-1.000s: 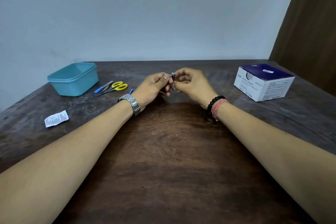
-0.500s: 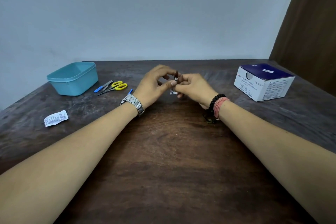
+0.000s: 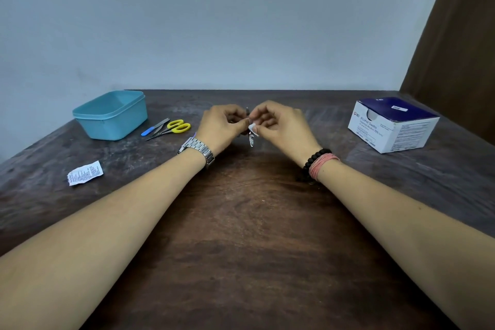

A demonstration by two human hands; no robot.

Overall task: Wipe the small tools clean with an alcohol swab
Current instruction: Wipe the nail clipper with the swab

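Above the middle of the wooden table, my left hand (image 3: 222,126) pinches a small metal nail clipper (image 3: 251,139), which hangs upright between both hands. My right hand (image 3: 281,124) pinches a small white alcohol swab (image 3: 253,127) against the clipper's upper part. Most of the clipper is hidden by my fingers. On the table to the left lie yellow-handled scissors (image 3: 178,126), a blue-handled tool (image 3: 148,131) and grey tweezers (image 3: 160,124).
A teal plastic tub (image 3: 111,126) stands at the back left. A torn white swab wrapper (image 3: 85,173) lies near the left edge. A blue-and-white alcohol swab box (image 3: 392,124) sits at the right. A brown panel rises at the far right.
The clipper has turned in my fingers and now hangs lower, with the white swab showing between my right fingertips. Both hands stayed in about the same place.
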